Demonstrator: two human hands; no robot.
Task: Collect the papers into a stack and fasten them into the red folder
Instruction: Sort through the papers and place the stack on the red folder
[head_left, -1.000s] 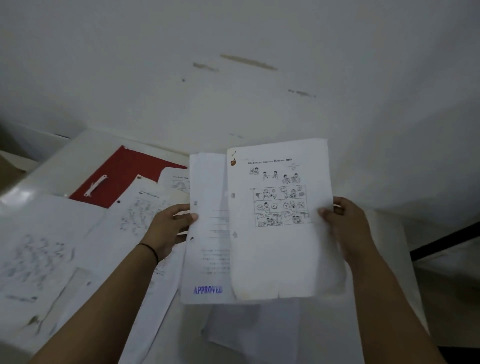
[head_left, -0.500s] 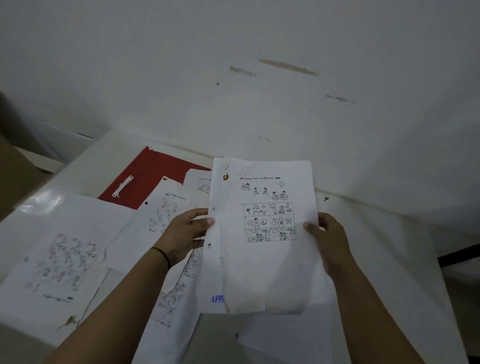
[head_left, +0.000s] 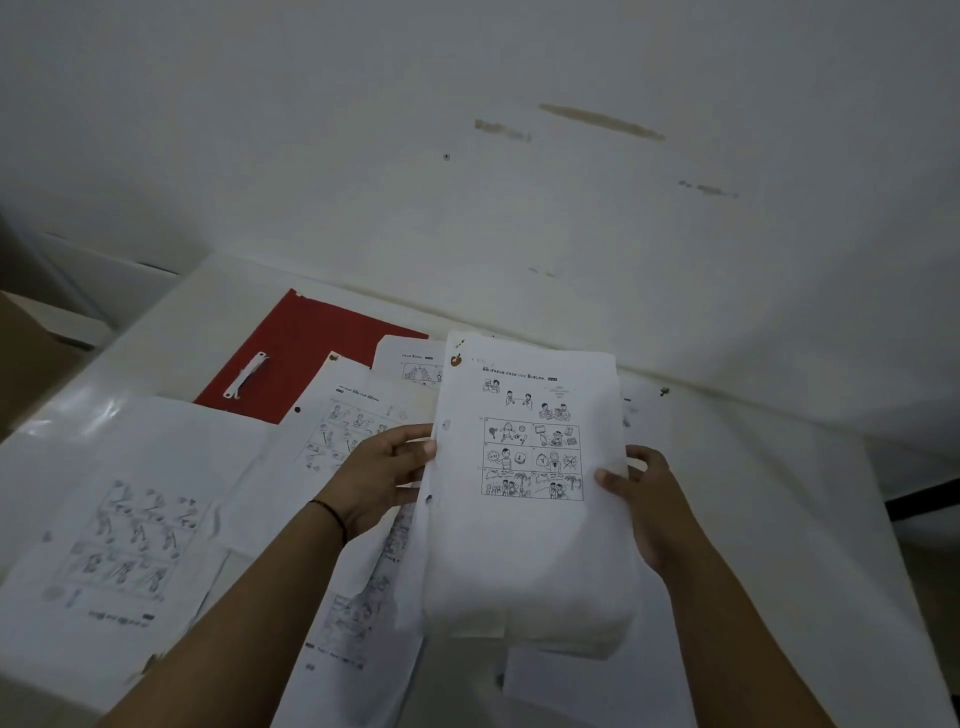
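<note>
I hold a small stack of papers (head_left: 524, 551) upright above the table, its top sheet printed with cartoon panels. My left hand (head_left: 382, 478) grips the stack's left edge, where the punch holes are. My right hand (head_left: 641, 493) grips its right edge, thumb on the front. The red folder (head_left: 311, 353) lies open at the back left of the table, with a white plastic fastener strip (head_left: 247, 374) on it. Loose printed sheets (head_left: 130, 535) lie spread over the table, one (head_left: 343, 421) overlapping the folder's near edge.
The white table (head_left: 779, 493) stands against a white wall (head_left: 519, 182) with brown scuff marks. More sheets lie under my forearms and near the front edge. A brown box edge (head_left: 26, 353) shows at the far left. The table's right edge drops off to a dark floor.
The two sheets that were offset side by side have slid together into one aligned stack; the blue stamped sheet is now hidden behind the cartoon sheet. Both hands have drawn closer together.
</note>
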